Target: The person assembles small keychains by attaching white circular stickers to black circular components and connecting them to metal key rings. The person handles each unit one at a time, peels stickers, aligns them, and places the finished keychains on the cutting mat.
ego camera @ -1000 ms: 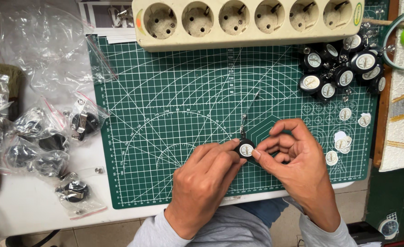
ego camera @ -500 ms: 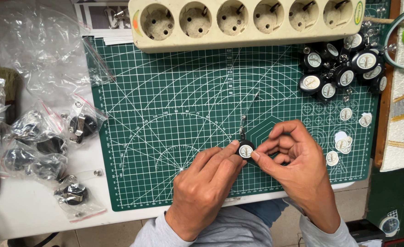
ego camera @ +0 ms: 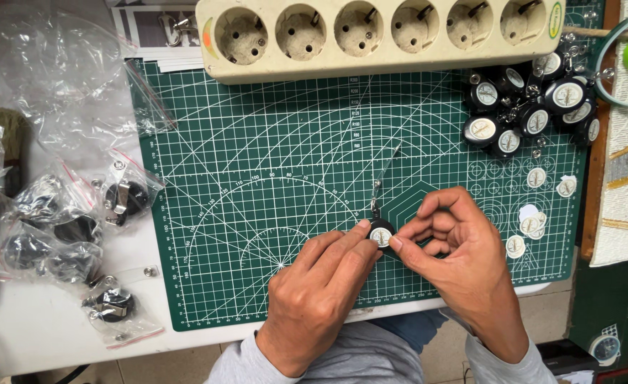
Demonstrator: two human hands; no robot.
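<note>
Nearest the body, both hands meet low on the green mat (ego camera: 257,213). Left hand (ego camera: 314,299) and right hand (ego camera: 456,249) pinch a small black reel (ego camera: 380,235) between their fingertips — its pale round face up, a thin strap running up from it. Just right of them lie loose pale discs (ego camera: 534,178). At left, on the white table (ego camera: 36,334), sit clear bags (ego camera: 79,235) of dark parts. Farther off, black reels cluster (ego camera: 534,107) at upper right — beyond, a cream socket strip (ego camera: 378,35).
</note>
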